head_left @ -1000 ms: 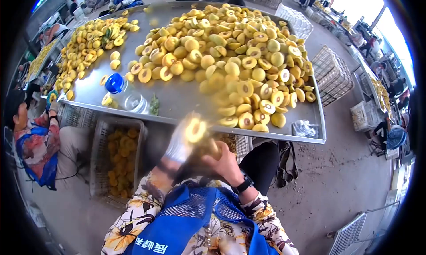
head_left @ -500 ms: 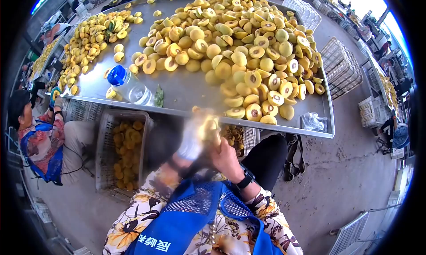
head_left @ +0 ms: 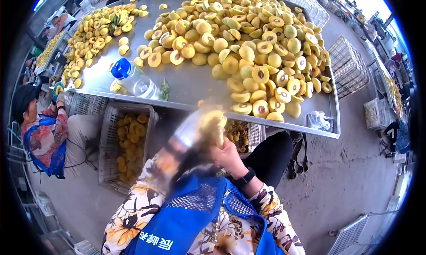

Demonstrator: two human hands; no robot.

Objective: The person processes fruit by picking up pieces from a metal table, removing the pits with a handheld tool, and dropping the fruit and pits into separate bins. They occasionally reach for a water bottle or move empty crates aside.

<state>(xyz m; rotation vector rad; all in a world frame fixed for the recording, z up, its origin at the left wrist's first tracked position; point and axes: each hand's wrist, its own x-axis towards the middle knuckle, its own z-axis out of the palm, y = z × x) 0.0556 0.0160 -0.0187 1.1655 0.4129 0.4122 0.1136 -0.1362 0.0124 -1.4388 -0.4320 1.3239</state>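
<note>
My left hand [head_left: 191, 127], in a pale glove and smeared by motion, is at a yellow fruit half [head_left: 212, 121] in front of the table edge. My right hand [head_left: 227, 156], bare with a dark wristband, is closed just below the fruit around a small tool whose pale end [head_left: 219, 139] shows. Beyond my hands, a large heap of halved yellow fruit [head_left: 246, 53] lies on the metal table [head_left: 186, 88]. Under the edge, partly behind my right hand, is a crate of small brown and yellow pieces [head_left: 237, 135].
A water bottle [head_left: 135, 81] with a blue lid stands on the table beside a green leaf [head_left: 164, 90]. A crate of fruit halves [head_left: 132, 144] is on the floor at left. A co-worker [head_left: 42, 131] sits further left. Crates [head_left: 346, 66] are stacked at right.
The whole view has shifted slightly, moving the table and crates right. My gloved left hand remains blurred at the fruit, with its forearm angled further out; my right hand keeps its grip.
</note>
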